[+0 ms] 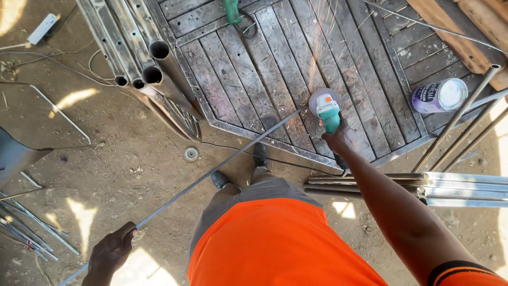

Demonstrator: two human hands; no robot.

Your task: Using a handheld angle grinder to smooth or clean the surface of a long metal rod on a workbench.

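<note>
A long thin steel rod (211, 172) runs from the lower left up to the edge of a metal-framed wooden panel (254, 79). My left hand (110, 253) grips the rod's near end. My right hand (341, 139) holds a teal angle grinder (326, 109), whose disc meets the rod's far end on the panel. Faint sparks fly up and away across the planks. My orange shirt and one shoe (260, 154) fill the bottom middle.
Round steel pipes (153, 58) lie stacked at upper left. More tubes (423, 188) lie at right, thin rods (460, 114) lean beside them. A white-lidded can (439, 95) rests on the panel. A spare disc (191, 154) lies on the dirt. Scrap rods (26, 228) lie at far left.
</note>
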